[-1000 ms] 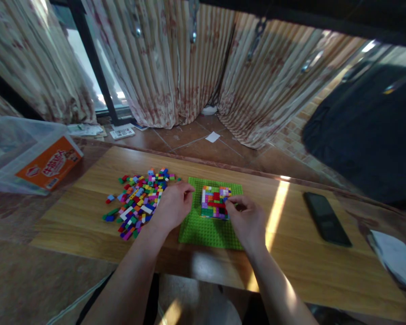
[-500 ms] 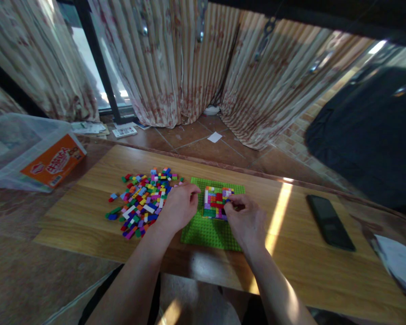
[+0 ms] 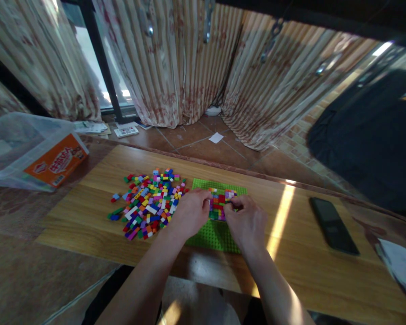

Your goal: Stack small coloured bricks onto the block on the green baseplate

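Note:
A green studded baseplate (image 3: 216, 235) bears a low build of coloured toy bricks (image 3: 219, 201), red in its middle. My right hand (image 3: 246, 221) is closed over the build's right side, thumb and finger pinched at a small dark blue brick (image 3: 228, 201). My left hand (image 3: 193, 213) is at the build's left edge, fingers curled in and closed; whatever they hold, if anything, is hidden. It covers part of the baseplate's left side. To the left of it spreads a pile of loose toy bricks (image 3: 149, 203) in many colours.
The wooden table (image 3: 91, 221) carries a black phone (image 3: 333, 225) on the right. Papers (image 3: 401, 264) lie by the right edge. Beyond the far left corner stands a clear plastic box (image 3: 30, 153) with an orange label. Curtains (image 3: 196, 67) hang behind.
My left hand has moved right, from beside the build to its left edge, now covering part of it. My right hand stays pinched at the right side. The view has shifted slightly.

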The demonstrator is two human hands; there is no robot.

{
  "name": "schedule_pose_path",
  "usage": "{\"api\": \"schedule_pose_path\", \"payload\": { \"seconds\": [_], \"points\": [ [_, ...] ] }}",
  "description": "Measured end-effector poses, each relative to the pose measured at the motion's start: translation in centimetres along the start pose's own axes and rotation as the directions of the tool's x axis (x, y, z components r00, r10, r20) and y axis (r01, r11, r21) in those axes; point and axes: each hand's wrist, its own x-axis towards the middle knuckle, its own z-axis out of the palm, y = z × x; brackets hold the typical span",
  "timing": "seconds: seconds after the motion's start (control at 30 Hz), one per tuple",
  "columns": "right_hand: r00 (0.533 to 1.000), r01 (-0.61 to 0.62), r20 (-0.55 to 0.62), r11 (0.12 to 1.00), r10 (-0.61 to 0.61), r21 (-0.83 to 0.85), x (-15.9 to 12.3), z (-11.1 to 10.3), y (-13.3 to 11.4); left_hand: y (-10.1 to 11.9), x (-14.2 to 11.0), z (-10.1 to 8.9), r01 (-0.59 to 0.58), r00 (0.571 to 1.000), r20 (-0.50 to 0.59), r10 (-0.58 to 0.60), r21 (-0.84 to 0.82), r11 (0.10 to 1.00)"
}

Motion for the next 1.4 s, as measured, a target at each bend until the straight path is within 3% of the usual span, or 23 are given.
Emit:
{"api": "schedule_pose_path", "payload": {
  "seconds": [0.43, 0.8, 1.4],
  "points": [
    [0.999, 0.005, 0.05, 0.997, -0.009, 0.083, -1.0, -0.9, 0.7, -0.1, -0.1, 0.1, -0.008, 1.0, -0.008, 0.008, -0.001, 1.0],
    [0.965, -0.258, 0.138, 0.894, 0.222, 0.367, -0.1, -0.6, 1.4, -0.1, -0.1, 0.2, -0.011, 1.0, -0.01, 0.011, -0.01, 1.0],
    [0.941, -0.339, 0.198, 0.791, 0.275, 0.51, 0.5, 0.0, 1.8, 0.1, -0.1, 0.2, 0.004, 1.0, -0.001, -0.004, -0.018, 1.0]
  ]
}}
